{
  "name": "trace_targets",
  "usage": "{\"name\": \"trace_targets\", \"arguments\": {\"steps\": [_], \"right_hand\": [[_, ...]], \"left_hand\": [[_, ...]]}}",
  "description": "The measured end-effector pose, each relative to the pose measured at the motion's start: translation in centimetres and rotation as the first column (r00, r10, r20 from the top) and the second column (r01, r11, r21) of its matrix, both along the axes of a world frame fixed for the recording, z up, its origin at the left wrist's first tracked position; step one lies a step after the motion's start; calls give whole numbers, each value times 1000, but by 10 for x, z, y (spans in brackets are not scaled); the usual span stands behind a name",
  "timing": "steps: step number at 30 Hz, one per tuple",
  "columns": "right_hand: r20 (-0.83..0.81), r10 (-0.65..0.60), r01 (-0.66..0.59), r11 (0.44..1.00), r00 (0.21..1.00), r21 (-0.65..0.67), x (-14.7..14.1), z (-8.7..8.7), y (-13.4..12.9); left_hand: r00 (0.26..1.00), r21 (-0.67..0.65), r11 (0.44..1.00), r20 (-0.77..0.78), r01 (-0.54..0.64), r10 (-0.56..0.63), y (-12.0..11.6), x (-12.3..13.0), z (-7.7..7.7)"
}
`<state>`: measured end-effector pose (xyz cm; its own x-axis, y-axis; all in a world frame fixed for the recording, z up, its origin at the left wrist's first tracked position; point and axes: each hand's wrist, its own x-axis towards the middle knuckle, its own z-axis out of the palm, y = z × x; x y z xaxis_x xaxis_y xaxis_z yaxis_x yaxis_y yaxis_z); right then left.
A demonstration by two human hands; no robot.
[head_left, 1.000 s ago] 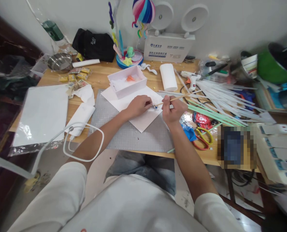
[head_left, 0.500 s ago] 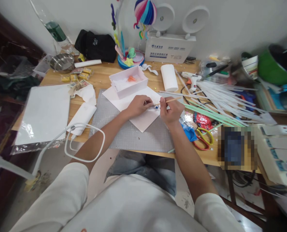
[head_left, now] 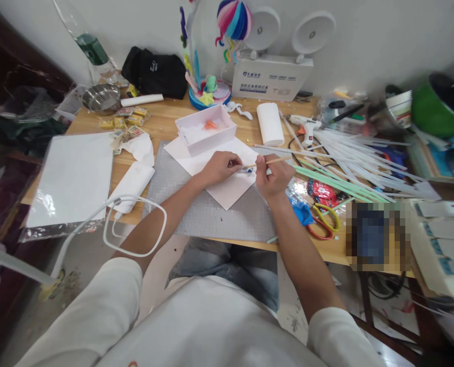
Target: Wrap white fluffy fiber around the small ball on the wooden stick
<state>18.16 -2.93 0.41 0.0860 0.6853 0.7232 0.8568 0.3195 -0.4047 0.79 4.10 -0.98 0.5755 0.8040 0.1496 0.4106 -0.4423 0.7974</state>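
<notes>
Tan stick (head_left: pixel 278 160) in right hand (head_left: pixel 275 178), now flatter

Both forearms (head_left: pixel 173 209) reach forward and converge — left hand (head_left: pixel 221 167) angled inward, fingers bent, right hand (head_left: pixel 274 176) curled closed, thumb against forefinger.

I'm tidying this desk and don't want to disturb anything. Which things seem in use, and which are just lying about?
Seemingly in use:
thin stick, held in the right hand
small blue piece, between the right and left hand
white sheet
grey mat, under the sheet

Apparently just lying about:
scissors
glue gun
steel bowl
black pouch
bottle
</notes>
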Motion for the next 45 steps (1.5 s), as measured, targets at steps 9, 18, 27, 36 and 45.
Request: {"name": "trace_targets", "arguments": {"steps": [9, 18, 27, 36, 45], "right_hand": [[35, 27, -27, 999, 999, 19, -2, 0, 0], [32, 101, -99, 994, 994, -38, -3, -1, 0], [9, 65, -65, 997, 998, 34, -1, -1, 0], [58, 35, -33, 999, 998, -30, -2, -2, 4], [60, 128, -123, 989, 990, -82, -13, 1, 5]], "left_hand": [[999, 24, 1000, 43, -8, 7, -1, 3, 0], [985, -54, 992, 126, -115, 121, -2, 1, 3], [990, -27, 995, 105, -95, 97, 1, 0, -1], [996, -74, 996, 73, -43, 48, 1, -5, 4], [998, -64, 998, 63, -3, 7, 3, -8, 5]]}}
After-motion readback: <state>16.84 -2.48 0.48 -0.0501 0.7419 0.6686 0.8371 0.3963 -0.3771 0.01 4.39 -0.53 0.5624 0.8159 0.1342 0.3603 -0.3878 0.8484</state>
